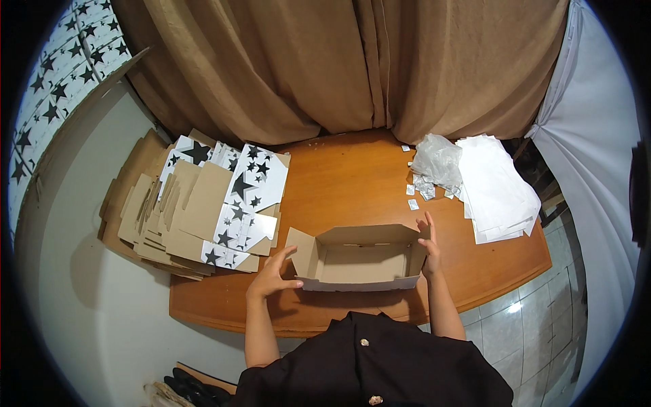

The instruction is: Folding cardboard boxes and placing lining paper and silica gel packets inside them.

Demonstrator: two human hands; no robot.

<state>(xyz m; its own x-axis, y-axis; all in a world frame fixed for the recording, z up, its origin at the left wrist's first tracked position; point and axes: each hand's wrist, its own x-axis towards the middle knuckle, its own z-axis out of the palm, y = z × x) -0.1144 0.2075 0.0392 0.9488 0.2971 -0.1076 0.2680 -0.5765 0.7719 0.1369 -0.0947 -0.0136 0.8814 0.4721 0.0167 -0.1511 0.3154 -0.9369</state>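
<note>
An open cardboard box [366, 262], plain brown inside with a pale outer front wall, sits on the table in front of me. Its back wall stands up and its end panels lean outward. At the box's left end is my left hand [272, 277], thumb at the front corner and fingertips on the end panel's edge, with a wide gap between them. My right hand [432, 251] grips the right end panel, the thumb toward the inside and the fingers reaching up along the outside. Parts of both hands' fingers are hidden.
Stacked flat cardboard pieces [196, 203], some printed with black stars, cover the left of the wooden table [339, 176]. White paper sheets [498, 190] lie at right, beside a clear plastic bag [437, 161] and several small white packets [413, 204]. A brown curtain [271, 68] hangs behind.
</note>
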